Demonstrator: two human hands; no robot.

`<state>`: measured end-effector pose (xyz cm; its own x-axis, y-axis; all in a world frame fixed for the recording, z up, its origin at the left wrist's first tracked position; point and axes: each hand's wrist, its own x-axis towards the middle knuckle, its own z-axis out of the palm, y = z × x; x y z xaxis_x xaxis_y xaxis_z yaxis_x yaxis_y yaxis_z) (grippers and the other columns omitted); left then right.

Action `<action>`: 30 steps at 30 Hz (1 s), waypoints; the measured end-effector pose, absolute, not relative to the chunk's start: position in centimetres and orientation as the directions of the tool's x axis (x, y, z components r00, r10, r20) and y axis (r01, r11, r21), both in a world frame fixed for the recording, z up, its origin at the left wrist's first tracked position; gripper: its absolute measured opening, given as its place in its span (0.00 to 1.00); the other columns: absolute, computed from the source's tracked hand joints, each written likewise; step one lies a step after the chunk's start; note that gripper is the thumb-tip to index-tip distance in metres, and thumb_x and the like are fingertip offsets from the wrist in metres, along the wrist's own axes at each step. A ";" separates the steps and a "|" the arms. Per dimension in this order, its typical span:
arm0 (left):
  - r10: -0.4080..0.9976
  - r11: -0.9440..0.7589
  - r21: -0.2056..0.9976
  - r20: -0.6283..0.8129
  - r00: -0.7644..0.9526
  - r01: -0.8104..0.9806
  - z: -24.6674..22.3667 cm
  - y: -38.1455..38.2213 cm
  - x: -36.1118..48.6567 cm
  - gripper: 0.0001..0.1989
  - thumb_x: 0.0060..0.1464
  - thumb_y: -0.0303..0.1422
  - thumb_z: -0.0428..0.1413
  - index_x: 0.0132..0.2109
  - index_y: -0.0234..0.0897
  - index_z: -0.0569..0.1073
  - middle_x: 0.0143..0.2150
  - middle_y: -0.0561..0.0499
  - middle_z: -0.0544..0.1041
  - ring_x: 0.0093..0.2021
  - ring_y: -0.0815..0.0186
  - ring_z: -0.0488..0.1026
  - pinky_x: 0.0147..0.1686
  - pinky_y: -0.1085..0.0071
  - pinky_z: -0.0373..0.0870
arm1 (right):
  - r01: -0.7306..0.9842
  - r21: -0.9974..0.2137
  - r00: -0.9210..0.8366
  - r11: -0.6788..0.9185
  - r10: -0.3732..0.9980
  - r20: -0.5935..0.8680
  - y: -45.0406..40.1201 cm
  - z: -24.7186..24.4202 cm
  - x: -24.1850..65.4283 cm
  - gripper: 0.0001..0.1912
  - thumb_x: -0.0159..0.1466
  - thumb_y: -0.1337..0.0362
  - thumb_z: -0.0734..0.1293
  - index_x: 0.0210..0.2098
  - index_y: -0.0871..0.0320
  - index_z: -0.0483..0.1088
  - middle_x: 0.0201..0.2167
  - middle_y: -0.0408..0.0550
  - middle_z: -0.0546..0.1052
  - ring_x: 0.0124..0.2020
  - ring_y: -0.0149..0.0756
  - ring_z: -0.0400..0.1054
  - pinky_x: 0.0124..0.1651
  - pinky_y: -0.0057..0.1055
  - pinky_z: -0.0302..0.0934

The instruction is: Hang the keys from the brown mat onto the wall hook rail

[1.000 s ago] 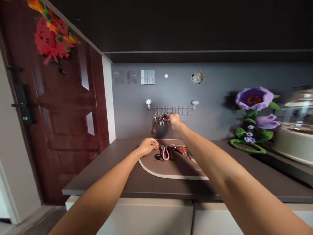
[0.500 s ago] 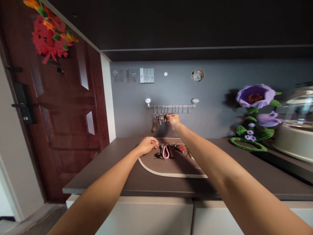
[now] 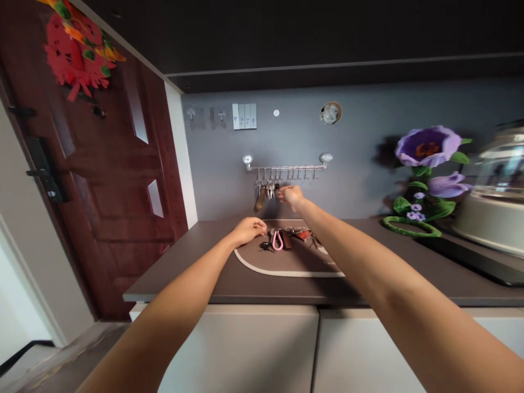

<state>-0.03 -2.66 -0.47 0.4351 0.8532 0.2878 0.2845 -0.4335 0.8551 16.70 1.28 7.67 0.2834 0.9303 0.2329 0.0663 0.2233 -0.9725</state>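
My right hand [image 3: 291, 196] is raised to the wall, thumb and fingertips pinched together at a dark-headed key [image 3: 277, 187] at the right end of a hanging row. Several keys [image 3: 270, 190] and a brown strap-like fob [image 3: 260, 198] hang beside it from a clear hook rail [image 3: 286, 167]. My left hand [image 3: 248, 230] rests on the left edge of a brown mat [image 3: 262, 266], its fingers curled and nothing visible in them. Close to its fingertips lie a black key [image 3: 266, 246], a pink loop strap [image 3: 277, 240], a dark brown fob [image 3: 287, 240] and a red key holder [image 3: 303, 235].
Purple fabric flowers [image 3: 428, 147] stand right on the counter, near a white appliance [image 3: 487, 224] with a clear top and a flat black object [image 3: 470, 259]. A dark cabinet [image 3: 311, 38] overhangs the counter. A red-brown door [image 3: 118, 218] is at left.
The view has tilted slightly downward, so the wall and counter sit higher in the picture. My right hand stays by the hanging keys, its fingers shifted slightly. The left hand remains on the mat.
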 end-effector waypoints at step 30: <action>0.671 -0.492 0.794 0.085 0.737 0.356 1.2 -3.3 -2.5 0.17 0.37 0.35 0.61 0.36 0.31 0.75 0.33 0.48 0.76 0.33 0.69 0.70 0.39 0.71 0.64 | 0.730 -0.543 -0.095 0.416 0.848 0.522 -5.7 -0.1 16.5 0.09 0.55 0.70 0.61 0.34 0.59 0.71 0.31 0.46 0.74 0.33 0.31 0.66 0.43 0.28 0.57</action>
